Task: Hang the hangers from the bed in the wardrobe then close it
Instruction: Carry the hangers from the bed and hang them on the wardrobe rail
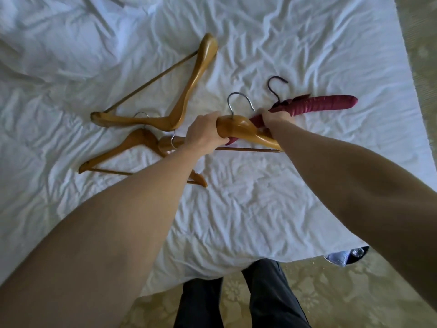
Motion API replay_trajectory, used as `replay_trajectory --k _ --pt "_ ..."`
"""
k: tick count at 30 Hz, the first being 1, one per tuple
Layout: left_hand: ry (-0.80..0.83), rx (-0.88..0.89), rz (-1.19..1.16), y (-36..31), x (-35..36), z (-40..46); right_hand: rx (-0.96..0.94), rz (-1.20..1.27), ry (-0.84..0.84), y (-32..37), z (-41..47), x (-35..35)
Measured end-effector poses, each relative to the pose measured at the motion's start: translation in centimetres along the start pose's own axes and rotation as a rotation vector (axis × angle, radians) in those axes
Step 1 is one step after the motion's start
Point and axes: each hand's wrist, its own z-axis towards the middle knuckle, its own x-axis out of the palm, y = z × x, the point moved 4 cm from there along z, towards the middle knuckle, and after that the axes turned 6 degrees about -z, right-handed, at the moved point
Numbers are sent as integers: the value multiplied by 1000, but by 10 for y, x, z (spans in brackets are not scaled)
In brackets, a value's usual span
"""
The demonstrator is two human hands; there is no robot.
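I am standing at the near edge of the bed (260,209), which has a wrinkled white sheet. My left hand (201,131) is closed around the middle of a wooden hanger (238,129), just under its silver hook. My right hand (276,118) is closed around a soft red padded hanger (319,105) with a dark hook. The two hangers cross each other between my hands.

Two more wooden hangers lie on the sheet to the left. The far wooden hanger (189,91) points up toward the far side of the bed. The near wooden hanger (132,143) lies just in front of it, partly under my left arm.

My dark trousers (272,297) show at the bottom, over a patterned floor (354,299).
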Motion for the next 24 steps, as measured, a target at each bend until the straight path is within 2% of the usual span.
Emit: replay_trajectory --k 3,10,14,17,21,24 --pt "-10 50 -31 -2 3 -14 16 169 23 2 -7 4" --pt "83 122 -43 -14 16 -64 -110 175 116 -5 -39 -16" --pt "162 115 -70 -15 37 -75 -149 51 203 -22 -50 -13" --pt "203 131 -27 -14 62 -70 -167 -53 159 -38 -32 -8" --pt "165 153 -14 -17 84 -52 -203 -80 116 -47 -11 3" --pt "145 174 -23 -22 87 -35 -286 -201 -18 -43 -5 4"
